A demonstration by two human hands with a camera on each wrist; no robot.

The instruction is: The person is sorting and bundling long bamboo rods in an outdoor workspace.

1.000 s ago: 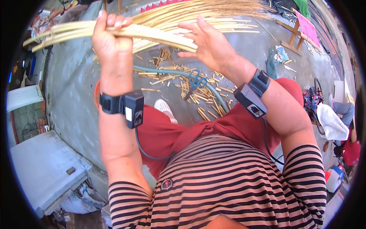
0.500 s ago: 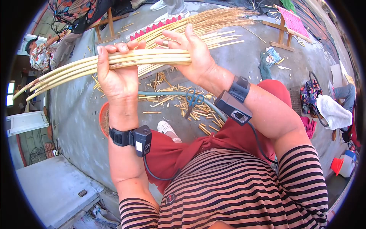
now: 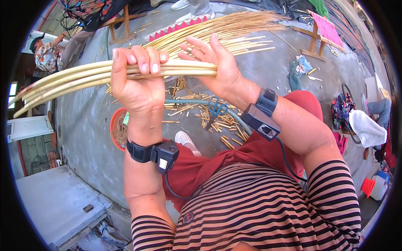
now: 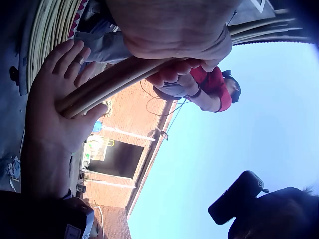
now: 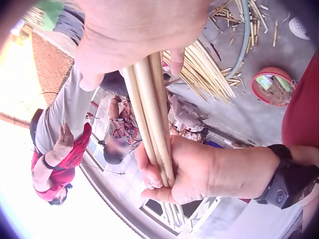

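A small bundle of pale, smooth stalks (image 3: 67, 82) lies sideways across the head view, bending down at its far left end. My left hand (image 3: 140, 81) grips it with the fingers curled over the top. At the bundle's right end the cut ends meet the palm of my right hand (image 3: 220, 69), whose fingers are extended and wear a ring. In the left wrist view, the stalk ends (image 4: 67, 105) press into that palm near the thumb. The right wrist view shows the stalks (image 5: 149, 112) running from the right palm down through the left fist.
A long heap of stalks with bushy brown tops (image 3: 247, 23) lies on the floor ahead. Below the hands are cut stalk pieces (image 3: 222, 119), a blue hose (image 3: 184, 101), blue-handled scissors (image 3: 216, 109) and a red basket (image 3: 118, 129). Another person (image 5: 60, 144) in red stands nearby.
The right palm, apart from the stalk ends with fingers spread a second ago, now rests against them. Both hands sit a little lower and further right in view than half a second ago.
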